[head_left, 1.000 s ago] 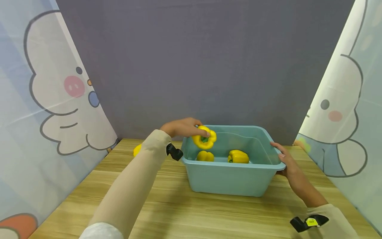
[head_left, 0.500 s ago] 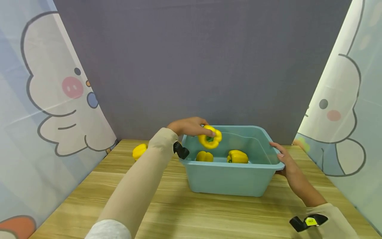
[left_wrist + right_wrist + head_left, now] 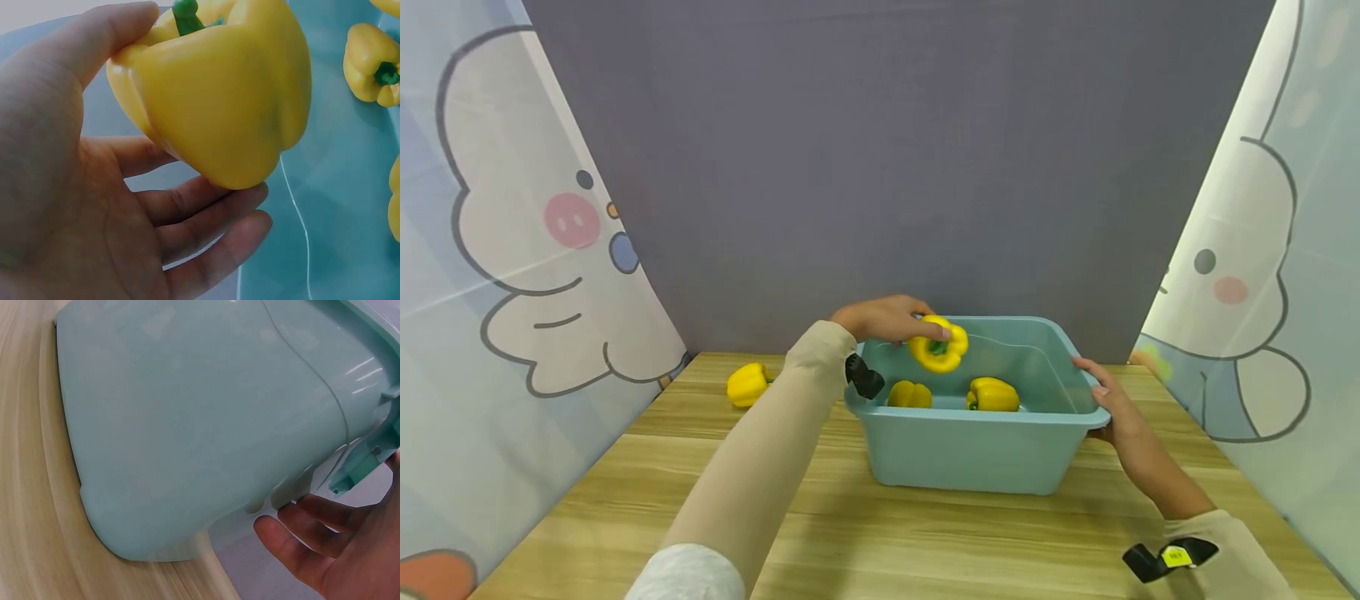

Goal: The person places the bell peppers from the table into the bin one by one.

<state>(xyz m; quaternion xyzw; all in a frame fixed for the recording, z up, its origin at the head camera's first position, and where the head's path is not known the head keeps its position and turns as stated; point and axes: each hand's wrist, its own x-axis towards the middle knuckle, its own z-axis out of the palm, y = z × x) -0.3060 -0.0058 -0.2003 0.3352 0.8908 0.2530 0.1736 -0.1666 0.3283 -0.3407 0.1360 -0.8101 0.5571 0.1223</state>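
My left hand (image 3: 887,318) holds a yellow bell pepper (image 3: 951,358) above the left part of a blue-green plastic bin (image 3: 962,454). In the left wrist view the thumb lies over the top of this pepper (image 3: 212,106) by its green stem, with fingers curled beneath. Inside the bin, one yellow bell pepper (image 3: 910,395) lies at the left and another bell pepper (image 3: 994,395) nearer the middle. My right hand (image 3: 1123,417) grips the bin's right rim, thumb on top. From the right wrist, fingertips (image 3: 272,534) show below the rim beside the outer wall.
Another yellow bell pepper (image 3: 747,385) lies on the wooden table (image 3: 962,542), left of the bin. A grey panel (image 3: 887,167) rises behind the table. Cartoon-printed cloths, left (image 3: 512,317) and right (image 3: 1247,350), flank it.
My left hand has carried its bell pepper a little to the right over the bin. The bell pepper on the table has come out from behind my left arm. My right hand keeps its grip.
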